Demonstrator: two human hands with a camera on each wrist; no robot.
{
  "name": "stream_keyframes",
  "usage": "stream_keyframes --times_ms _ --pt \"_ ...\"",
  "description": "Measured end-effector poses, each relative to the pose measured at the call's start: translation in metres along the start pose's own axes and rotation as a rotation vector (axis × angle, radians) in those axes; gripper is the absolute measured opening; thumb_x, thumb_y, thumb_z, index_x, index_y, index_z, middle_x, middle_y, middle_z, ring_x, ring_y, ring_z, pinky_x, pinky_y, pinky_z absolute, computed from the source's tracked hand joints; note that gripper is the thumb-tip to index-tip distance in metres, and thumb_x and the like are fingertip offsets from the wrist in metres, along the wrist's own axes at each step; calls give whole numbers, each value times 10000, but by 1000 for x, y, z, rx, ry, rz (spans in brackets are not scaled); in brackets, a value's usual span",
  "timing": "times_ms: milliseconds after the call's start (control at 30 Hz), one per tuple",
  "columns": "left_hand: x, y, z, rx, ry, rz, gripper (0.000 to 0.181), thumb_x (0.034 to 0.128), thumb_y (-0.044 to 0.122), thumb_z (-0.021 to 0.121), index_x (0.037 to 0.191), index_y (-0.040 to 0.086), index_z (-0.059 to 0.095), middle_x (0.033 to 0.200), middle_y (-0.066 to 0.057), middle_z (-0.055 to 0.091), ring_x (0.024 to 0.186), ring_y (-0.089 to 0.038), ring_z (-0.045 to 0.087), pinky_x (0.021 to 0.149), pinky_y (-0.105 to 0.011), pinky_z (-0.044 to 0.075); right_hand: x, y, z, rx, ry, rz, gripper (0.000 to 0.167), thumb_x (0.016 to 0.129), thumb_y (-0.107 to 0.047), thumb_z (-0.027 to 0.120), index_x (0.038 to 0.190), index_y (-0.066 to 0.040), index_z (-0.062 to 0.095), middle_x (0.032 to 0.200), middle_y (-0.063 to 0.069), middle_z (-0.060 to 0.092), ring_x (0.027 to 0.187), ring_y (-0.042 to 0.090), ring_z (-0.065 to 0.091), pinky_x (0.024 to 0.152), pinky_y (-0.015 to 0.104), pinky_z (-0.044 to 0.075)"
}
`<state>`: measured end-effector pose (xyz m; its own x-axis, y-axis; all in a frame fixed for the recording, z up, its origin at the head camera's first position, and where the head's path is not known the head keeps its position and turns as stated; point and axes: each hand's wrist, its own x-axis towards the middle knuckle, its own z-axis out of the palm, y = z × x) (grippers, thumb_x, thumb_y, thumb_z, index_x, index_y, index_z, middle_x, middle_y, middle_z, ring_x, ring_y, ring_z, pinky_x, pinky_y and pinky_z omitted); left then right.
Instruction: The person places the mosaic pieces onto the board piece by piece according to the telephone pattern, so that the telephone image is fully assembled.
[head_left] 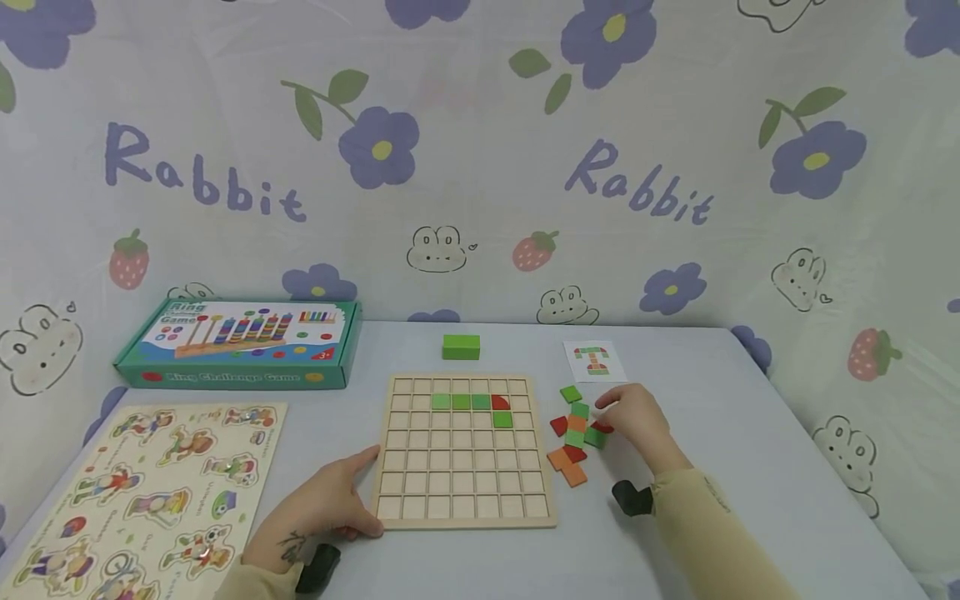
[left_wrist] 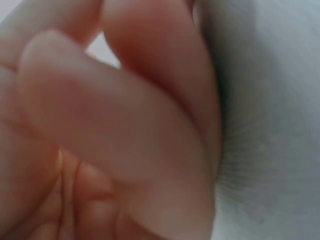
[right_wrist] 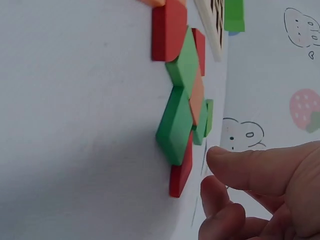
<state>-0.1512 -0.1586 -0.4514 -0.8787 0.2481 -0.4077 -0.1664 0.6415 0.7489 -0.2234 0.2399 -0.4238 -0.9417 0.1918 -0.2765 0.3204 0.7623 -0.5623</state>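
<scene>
A square wooden grid board (head_left: 465,528) lies mid-table. Its upper rows hold several green square tiles (head_left: 461,402) and a red rounded tile (head_left: 500,403), with one green tile (head_left: 502,419) below the red. My left hand (head_left: 326,504) touches the board's left side, thumb at the near left corner; its curled fingers (left_wrist: 115,120) fill the left wrist view. My right hand (head_left: 636,423) hovers at the loose tiles' right side, near a red tile (right_wrist: 181,175) partly under a green tile (right_wrist: 175,125). In the right wrist view, its thumb and index fingertips are apart with no tile between them.
Loose orange tiles (head_left: 574,474) and others lie right of the board. Behind them is a pattern card (head_left: 595,362). A green block (head_left: 461,347) stands behind the board. At left are a Ring Challenge Game box (head_left: 240,346) and a picture puzzle board (head_left: 142,500).
</scene>
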Motion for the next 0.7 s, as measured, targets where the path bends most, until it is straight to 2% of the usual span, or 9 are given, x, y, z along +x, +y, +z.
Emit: stream_keyframes --times_ms 167,267,433,700 --pt "0 0 0 -7 0 -8 1088 539 68 861 1457 75 277 513 -58 544 422 -139 498 439 -262 440 0 5 3 -18 -33 24 252 814 -55 613 1058 -25 669 1154 203 553 969 308 475 805 419 441" --pt "0 0 0 -9 -3 -8 1084 546 66 860 1458 76 274 515 -55 543 423 -137 497 439 -261 437 0 6 4 -24 -37 31 246 815 -47 606 1050 -27 674 1156 209 551 970 319 473 813 433 441" --pt "0 0 0 -5 3 -4 1083 545 60 862 1456 75 277 514 -58 546 417 -138 489 430 -259 423 2 9 4 -27 -33 25 174 801 -57 639 967 -18 676 1017 169 588 905 297 488 754 386 449" --pt "0 0 1 -12 8 -3 1085 542 51 861 1456 78 278 511 -57 548 415 -137 484 424 -256 420 3 11 4 -73 -16 24 132 773 -89 694 799 -22 583 798 105 539 771 240 476 616 297 389"
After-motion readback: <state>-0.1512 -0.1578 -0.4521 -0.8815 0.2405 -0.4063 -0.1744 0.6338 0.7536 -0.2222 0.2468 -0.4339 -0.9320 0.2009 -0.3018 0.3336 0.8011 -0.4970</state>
